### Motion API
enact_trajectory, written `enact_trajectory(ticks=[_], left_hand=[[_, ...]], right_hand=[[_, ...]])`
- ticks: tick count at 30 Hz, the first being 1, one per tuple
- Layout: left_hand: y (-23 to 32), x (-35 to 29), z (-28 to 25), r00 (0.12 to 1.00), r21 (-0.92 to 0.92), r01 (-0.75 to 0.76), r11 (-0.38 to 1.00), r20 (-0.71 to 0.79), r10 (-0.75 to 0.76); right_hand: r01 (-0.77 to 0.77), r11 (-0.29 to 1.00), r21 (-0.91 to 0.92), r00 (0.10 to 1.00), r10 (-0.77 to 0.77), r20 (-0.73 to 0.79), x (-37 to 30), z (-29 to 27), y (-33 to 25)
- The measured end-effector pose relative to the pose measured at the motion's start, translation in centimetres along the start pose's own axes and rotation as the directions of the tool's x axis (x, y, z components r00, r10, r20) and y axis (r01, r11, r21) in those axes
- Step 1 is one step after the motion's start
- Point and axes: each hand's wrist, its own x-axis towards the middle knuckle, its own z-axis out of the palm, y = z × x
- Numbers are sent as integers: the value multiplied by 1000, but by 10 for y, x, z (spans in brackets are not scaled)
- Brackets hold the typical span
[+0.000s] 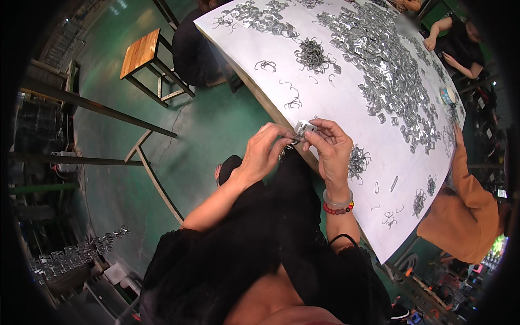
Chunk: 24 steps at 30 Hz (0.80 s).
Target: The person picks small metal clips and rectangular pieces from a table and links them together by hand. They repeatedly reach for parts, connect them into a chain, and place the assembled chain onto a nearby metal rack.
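Metal clip (304, 128) sits at the near edge of the white table (346, 103), below the big heap of clips (390, 70). My left hand (264, 153) and right hand (331, 147) pinch it between fingertips, a small wire spring (293, 142) at it.

This is a small factory assembly workshop: a long white worktable (346, 114) across the frame's upper right is strewn with heaps of small shiny metal clips (384, 65), other seated workers line its far edges, and a green painted concrete floor (206, 130) holds a wooden-topped metal stool (142, 53) at upper left.
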Motion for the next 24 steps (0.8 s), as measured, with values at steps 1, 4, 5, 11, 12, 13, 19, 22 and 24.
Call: enact_trajectory(ticks=[1, 4, 5, 11, 12, 13, 19, 22, 24], left_hand=[[-6, -1, 2, 1000, 12, -5, 1000, 17, 5], [-15, 1, 5, 1000, -60, -3, 998, -1, 3], [-18, 3, 6, 1000, -102, 1, 995, -18, -3], [-96, 121, 18, 963, 301, 264, 916, -35, -267], [-114, 140, 32, 973, 458, 213, 863, -17, -231], [-129, 159, 47, 976, 574, 161, 802, 28, -216], [-167, 188, 105, 954, 762, 32, 647, 169, -246], [-162, 185, 102, 950, 780, 4, 626, 192, -246], [-161, 185, 87, 992, 802, -32, 597, 100, -81]], right_hand=[[9, 1000, 6, 1000, -9, -4, 2, -2, 2], [43, 999, 30, 999, -43, 15, 6, -8, 9], [10, 1000, -1, 1000, -10, 20, 3, -9, 9], [-72, 992, -106, 987, 86, 134, 1, -10, 13], [-78, 992, -103, 985, 93, 146, 2, -9, 14], [-84, 991, -103, 984, 98, 146, 3, -9, 12], [-36, 993, -117, 991, 50, 124, 4, -20, 14], [-42, 991, -127, 993, 56, 104, 2, -17, 12], [-44, 988, -147, 993, 59, 99, 0, -13, 9]])
